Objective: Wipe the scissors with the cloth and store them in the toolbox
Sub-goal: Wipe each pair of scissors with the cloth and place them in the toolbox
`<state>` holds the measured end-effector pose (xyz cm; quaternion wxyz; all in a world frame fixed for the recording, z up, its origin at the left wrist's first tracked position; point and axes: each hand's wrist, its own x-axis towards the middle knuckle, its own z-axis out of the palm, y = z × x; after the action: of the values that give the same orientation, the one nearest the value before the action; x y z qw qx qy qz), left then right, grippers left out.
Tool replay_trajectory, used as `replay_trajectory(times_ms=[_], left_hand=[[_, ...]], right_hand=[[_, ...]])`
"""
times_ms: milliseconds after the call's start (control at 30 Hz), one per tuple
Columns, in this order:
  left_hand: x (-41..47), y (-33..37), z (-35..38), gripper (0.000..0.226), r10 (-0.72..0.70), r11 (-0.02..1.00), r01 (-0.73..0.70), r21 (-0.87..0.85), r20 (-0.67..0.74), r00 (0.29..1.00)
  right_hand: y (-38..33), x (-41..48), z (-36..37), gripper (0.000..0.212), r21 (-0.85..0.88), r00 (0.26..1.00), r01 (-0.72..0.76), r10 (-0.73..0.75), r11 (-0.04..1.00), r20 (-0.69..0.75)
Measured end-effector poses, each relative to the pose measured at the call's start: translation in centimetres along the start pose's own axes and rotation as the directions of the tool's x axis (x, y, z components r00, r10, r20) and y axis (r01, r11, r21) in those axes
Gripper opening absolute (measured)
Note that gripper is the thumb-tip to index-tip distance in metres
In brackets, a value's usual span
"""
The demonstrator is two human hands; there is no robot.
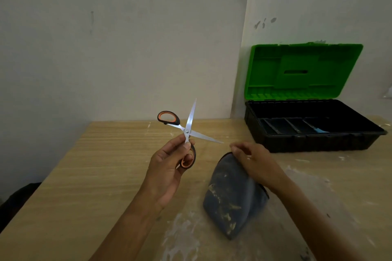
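Note:
My left hand (167, 165) holds the scissors (187, 131) up above the table, gripping the lower black-and-orange handle. The blades are spread wide in an X, one pointing up, one pointing right. My right hand (252, 163) grips the top of a grey-blue cloth (231, 199), stained with pale smears, which hangs down to the table just right of the scissors. The toolbox (314, 140) stands at the back right, its green lid (301, 70) raised against the wall and its black tray showing dividers.
The wooden table (95, 165) has white dusty smears near its front and right side. Its left edge drops off to a dark floor. A wall corner rises behind the toolbox. A small blue item (321, 130) lies inside the toolbox tray.

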<state>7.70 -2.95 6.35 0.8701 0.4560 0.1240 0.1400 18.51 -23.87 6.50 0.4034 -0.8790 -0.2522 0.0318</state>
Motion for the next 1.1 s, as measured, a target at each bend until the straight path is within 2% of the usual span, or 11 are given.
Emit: replay_trajectory(times_ms=[33, 67, 133, 200, 267, 367, 467, 600, 700, 867, 1100], left_hand=[[-0.1, -0.1, 0.1, 0.041, -0.005, 1.000, 0.005, -0.007, -0.001, 1.000], [-0.1, -0.2, 0.2, 0.039, -0.007, 1.000, 0.007, -0.009, -0.003, 1.000], [-0.2, -0.4, 0.3, 0.037, 0.000, 1.000, 0.000, 0.006, -0.005, 1.000], [-0.3, -0.7, 0.4, 0.035, -0.005, 1.000, 0.005, 0.023, 0.002, 1.000], [-0.4, -1.0, 0.6, 0.032, -0.024, 0.999, 0.024, 0.023, 0.019, 1.000], [-0.5, -1.3, 0.8, 0.029, -0.054, 0.996, 0.050, 0.078, 0.046, 0.998], [-0.6, -1.7, 0.7, 0.038, -0.078, 0.990, 0.064, 0.128, 0.113, 0.991], [-0.8, -1.9, 0.5, 0.049, -0.098, 0.980, 0.070, 0.185, 0.144, 0.985], [-0.8, -2.0, 0.5, 0.043, -0.035, 0.941, -0.034, 0.338, 0.195, 0.980], [-1.2, -2.7, 0.9, 0.041, -0.048, 0.813, -0.157, 0.560, 0.335, 0.941], [-1.3, -3.4, 0.9, 0.035, -0.118, 0.814, -0.085, 0.574, 0.308, 0.944]], right_hand=[[-0.6, -0.2, 0.3, 0.019, 0.099, 0.997, 0.051, -0.045, 0.994, -0.063], [-1.2, -0.4, 0.4, 0.030, 0.261, 0.997, 0.076, -0.066, 0.962, -0.047], [-2.5, -0.8, 0.5, 0.047, 0.516, 0.990, -0.017, -0.057, 0.857, 0.127], [-3.1, -1.3, 0.6, 0.044, 0.580, 0.979, -0.067, -0.058, 0.812, 0.194], [-3.0, -1.3, 0.7, 0.035, 0.611, 0.991, -0.051, -0.034, 0.790, 0.126], [-2.4, -0.9, 0.2, 0.038, 0.716, 0.997, -0.072, 0.059, 0.695, 0.044], [-1.9, -0.5, -0.2, 0.025, 0.751, 0.994, -0.084, 0.104, 0.655, 0.022], [-1.7, -0.3, 0.0, 0.016, 0.732, 0.990, -0.024, 0.120, 0.681, -0.079], [-1.7, -0.3, 0.0, 0.016, 0.724, 0.980, 0.032, 0.119, 0.689, -0.157], [-1.5, -0.4, 0.6, 0.018, 0.730, 0.984, 0.032, 0.108, 0.683, -0.144], [-1.6, -0.4, 1.3, 0.018, 0.741, 0.985, 0.045, 0.095, 0.670, -0.145]])
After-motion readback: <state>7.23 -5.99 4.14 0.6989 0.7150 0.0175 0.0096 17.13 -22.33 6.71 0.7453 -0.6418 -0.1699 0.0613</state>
